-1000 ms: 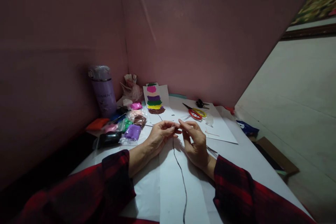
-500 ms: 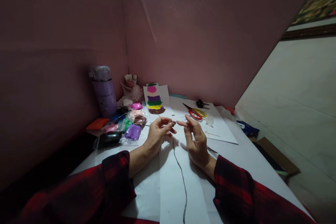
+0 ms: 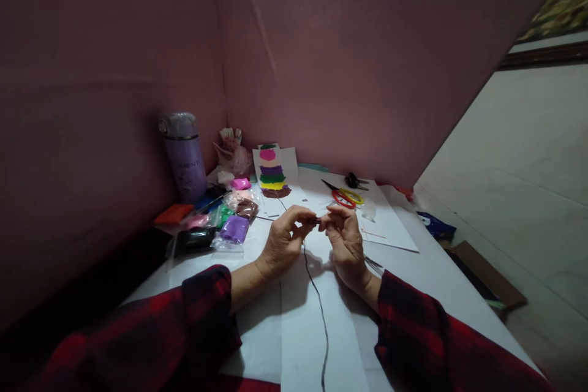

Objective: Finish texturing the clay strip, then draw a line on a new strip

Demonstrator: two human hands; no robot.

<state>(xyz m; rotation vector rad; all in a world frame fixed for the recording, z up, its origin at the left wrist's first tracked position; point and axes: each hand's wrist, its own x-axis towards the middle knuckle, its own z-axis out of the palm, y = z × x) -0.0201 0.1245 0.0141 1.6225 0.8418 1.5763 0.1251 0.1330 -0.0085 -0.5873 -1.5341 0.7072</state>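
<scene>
Over the white paper, my left hand [image 3: 285,242] pinches a small dark piece [image 3: 314,221] between thumb and fingertips. My right hand [image 3: 344,242] is closed at the piece's right end, its thumb and fingertips pressed together there. The piece is too small to make out. Below the hands a long thin black line [image 3: 319,300] winds down the white paper [image 3: 298,343]; whether it is drawn or a strand, I cannot tell. Behind stands a sheet with coloured clay patches [image 3: 272,177] in pink, purple, green, yellow and brown.
Packets of coloured clay [image 3: 234,229] and a purple bottle [image 3: 185,162] stand at the left. Red and yellow scissors [image 3: 344,197], black-handled scissors [image 3: 353,181] and a clear piece [image 3: 369,211] lie at the back right. A pink wall [image 3: 349,73] rises behind.
My right hand has closed and moved in to the dark piece, its fingers no longer spread. My left hand has shifted slightly right. The view has moved a little.
</scene>
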